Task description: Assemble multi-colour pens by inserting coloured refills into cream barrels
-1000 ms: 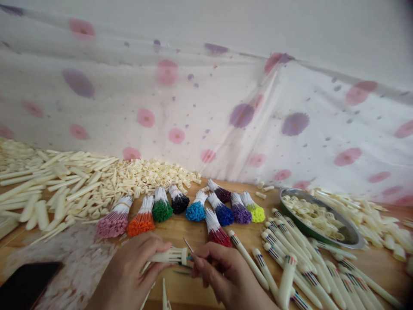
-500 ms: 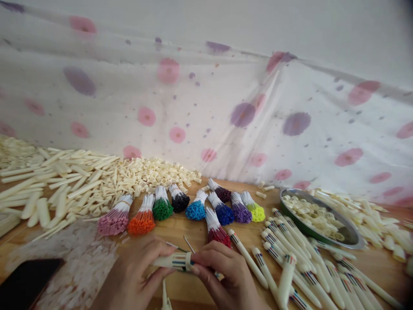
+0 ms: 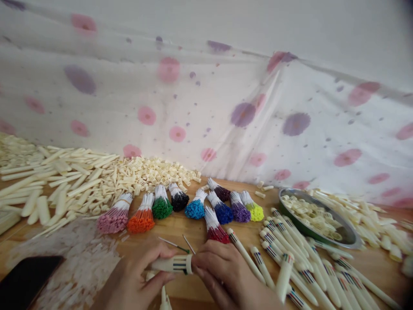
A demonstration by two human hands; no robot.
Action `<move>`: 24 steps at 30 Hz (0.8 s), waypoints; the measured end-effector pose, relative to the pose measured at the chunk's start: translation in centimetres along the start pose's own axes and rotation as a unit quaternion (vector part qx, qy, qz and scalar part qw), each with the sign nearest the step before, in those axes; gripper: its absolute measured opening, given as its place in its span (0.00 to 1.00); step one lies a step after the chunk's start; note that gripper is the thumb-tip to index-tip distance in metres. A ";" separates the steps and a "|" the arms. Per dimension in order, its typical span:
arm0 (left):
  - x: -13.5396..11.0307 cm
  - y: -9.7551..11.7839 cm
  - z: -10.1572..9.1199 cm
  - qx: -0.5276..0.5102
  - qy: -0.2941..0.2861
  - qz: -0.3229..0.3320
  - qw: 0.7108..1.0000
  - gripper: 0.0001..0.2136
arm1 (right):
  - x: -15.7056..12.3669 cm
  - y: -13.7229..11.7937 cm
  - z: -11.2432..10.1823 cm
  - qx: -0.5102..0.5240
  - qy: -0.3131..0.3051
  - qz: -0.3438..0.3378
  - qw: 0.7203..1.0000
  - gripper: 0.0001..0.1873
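Between the thumb and fingers of my left hand (image 3: 138,271) lies a cream multicolour pen (image 3: 176,263), its slotted end facing right with dark strips in the slots. My right hand (image 3: 222,271) is closed against that slotted end, fingertips curled there and hiding the tip. Just beyond the pen, a loose green-ended refill (image 3: 176,245) and another thin refill (image 3: 189,243) rest on the table. Banded refill bundles stand in front of my hands, among them a red bundle (image 3: 217,228), an orange bundle (image 3: 141,219) and a green bundle (image 3: 161,206).
Several assembled pens (image 3: 290,254) lie at right, near a metal bowl (image 3: 353,245) of cream rings. Cream pen parts (image 3: 74,176) are heaped at left. Small clear pieces (image 3: 80,262) and a black phone (image 3: 29,280) lie at lower left. A floral plastic sheet (image 3: 193,107) covers the wall.
My right hand has shifted slightly rightward and turned, its fingers now bunched over the pen's end. The green-ended refill near the pen shows more fully.
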State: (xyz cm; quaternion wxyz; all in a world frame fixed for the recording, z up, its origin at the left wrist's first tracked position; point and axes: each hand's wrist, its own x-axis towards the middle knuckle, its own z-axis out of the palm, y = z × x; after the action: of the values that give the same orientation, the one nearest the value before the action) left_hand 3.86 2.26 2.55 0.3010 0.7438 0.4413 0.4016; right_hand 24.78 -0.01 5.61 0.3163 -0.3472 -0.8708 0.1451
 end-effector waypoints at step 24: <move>0.2 1.5 0.3 -0.153 -0.091 -0.169 0.969 0.07 | -0.2 -0.4 -1.7 -0.112 -0.002 -0.128 0.985 0.14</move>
State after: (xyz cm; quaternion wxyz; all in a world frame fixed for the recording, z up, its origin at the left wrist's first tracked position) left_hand 4.80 1.81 3.70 0.5136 0.6372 0.4647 0.3380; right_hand 25.78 -0.35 7.01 0.2894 -0.2654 -0.9197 0.0060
